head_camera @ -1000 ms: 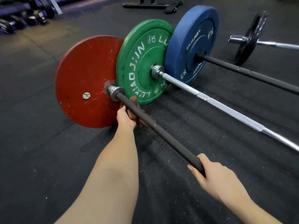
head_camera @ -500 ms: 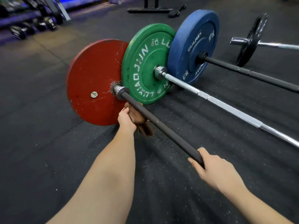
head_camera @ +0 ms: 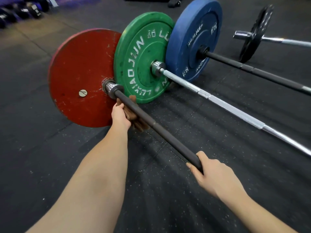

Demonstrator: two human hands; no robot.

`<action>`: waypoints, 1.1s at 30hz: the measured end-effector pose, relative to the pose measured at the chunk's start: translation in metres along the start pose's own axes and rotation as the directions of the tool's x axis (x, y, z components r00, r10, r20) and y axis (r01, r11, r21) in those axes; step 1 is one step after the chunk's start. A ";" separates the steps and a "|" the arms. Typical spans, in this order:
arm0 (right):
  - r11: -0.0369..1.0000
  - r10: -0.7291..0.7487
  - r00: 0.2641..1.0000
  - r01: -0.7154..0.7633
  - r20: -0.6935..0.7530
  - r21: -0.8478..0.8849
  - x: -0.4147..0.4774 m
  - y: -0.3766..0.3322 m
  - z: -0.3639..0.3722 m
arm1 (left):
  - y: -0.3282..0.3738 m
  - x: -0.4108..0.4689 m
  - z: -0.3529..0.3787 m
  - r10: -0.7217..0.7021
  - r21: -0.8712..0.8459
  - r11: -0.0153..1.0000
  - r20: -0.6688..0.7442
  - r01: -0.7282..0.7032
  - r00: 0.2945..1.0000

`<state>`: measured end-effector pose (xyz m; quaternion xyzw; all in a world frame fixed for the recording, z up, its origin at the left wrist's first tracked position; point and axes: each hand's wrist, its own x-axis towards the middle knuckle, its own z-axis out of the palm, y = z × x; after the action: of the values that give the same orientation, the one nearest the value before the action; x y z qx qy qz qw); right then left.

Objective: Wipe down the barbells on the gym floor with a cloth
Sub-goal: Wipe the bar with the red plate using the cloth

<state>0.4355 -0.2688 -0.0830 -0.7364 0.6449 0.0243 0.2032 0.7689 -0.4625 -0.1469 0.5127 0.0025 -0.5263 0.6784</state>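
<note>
The nearest barbell has a dark shaft (head_camera: 161,131) running from a red plate (head_camera: 80,71) toward me. My left hand (head_camera: 119,116) grips a brown cloth (head_camera: 134,121) wrapped under and around that shaft, close to the steel collar (head_camera: 110,88). My right hand (head_camera: 213,174) grips the same shaft lower down, nearer to me. Beyond lie a silver bar (head_camera: 227,107) with a green plate (head_camera: 143,56) and a black bar (head_camera: 252,71) with a blue plate (head_camera: 193,37).
A fourth barbell with a small black plate (head_camera: 255,32) lies at the far right. Dumbbells (head_camera: 20,12) line the far left edge on a rack. Black rubber flooring (head_camera: 33,132) spreads around the bars. Equipment feet (head_camera: 173,3) stand at the top.
My left hand has slid the cloth up the shaft, closer to the collar at the red plate. My right hand keeps its grip on the bar.
</note>
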 end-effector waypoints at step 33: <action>0.999 -0.021 1.000 0.020 -0.021 -0.036 -0.002 0.000 0.002 | -0.019 -0.066 -0.018 0.138 0.361 0.921 0.054 -0.148 0.989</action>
<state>0.4359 -0.2658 -0.0839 -0.7467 0.6389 0.0259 0.1833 0.7358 -0.4010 -0.1325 0.6209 -0.1417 -0.4737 0.6082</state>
